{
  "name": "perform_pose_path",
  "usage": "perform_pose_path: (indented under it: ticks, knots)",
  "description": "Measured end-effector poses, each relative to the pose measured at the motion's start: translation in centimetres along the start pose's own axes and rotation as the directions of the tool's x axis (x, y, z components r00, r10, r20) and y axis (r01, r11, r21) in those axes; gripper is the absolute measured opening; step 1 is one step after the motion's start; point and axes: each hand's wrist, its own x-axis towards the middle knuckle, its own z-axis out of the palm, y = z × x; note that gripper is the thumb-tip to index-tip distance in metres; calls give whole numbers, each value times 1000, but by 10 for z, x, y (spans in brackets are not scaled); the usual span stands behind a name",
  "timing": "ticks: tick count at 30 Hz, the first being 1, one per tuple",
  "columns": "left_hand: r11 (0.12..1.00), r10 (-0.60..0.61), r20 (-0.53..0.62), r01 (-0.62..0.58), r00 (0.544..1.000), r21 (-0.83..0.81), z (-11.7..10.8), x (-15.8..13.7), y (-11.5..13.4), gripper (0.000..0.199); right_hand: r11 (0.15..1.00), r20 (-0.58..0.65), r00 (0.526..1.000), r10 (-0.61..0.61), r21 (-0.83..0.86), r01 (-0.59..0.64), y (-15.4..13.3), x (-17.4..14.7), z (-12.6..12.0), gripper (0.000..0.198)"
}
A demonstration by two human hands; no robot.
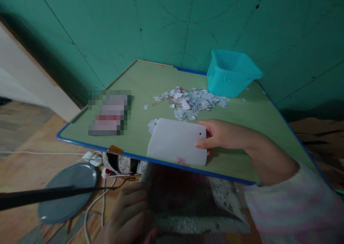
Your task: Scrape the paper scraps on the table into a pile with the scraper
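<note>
My right hand (212,136) grips the right end of a white flat board (174,140) with a small hole near its corner, thumb on top. The board lies at the table's front edge, over part of a few small paper squares (152,125). Beyond it is a loose heap of small white paper squares (193,102). My left hand (130,210) is low, below the table edge, with its fingers curled. It is beside the left side of an open box (228,215) with speckled walls and a dark inside. Whatever the left fingers hold, if anything, is hidden.
A turquoise plastic bin (228,75) stands at the back right of the green table (139,82). A blurred-out flat item (111,115) lies at left. On the floor are a grey round stool top (70,193), white cables (90,208) and a power strip (92,159). A green wall (166,21) rises behind.
</note>
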Motion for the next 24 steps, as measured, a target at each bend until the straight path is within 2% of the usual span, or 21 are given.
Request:
perform_pose_path:
  ticks: [10,12,17,20,24]
  knots:
    - [999,-32,19,33,999,-23,-2,6,0,23,1000,82,996,-27,-5,27,-3,-4,2,32]
    - [999,-31,38,32,999,-32,-3,4,-1,22,997,75,996,-55,-42,59,-5,-6,3,32]
    - [999,-9,3,9,1000,-36,-3,3,-3,20,971,37,988,-149,-182,153,-12,-10,4,30]
    - [1000,-5,-24,4,1000,-27,-2,7,-2,20,958,54,990,-130,-251,139,-17,-12,6,30]
    - [1000,-24,29,24,999,-5,-2,9,0,19,957,65,993,-100,-267,114,-19,-14,9,26]
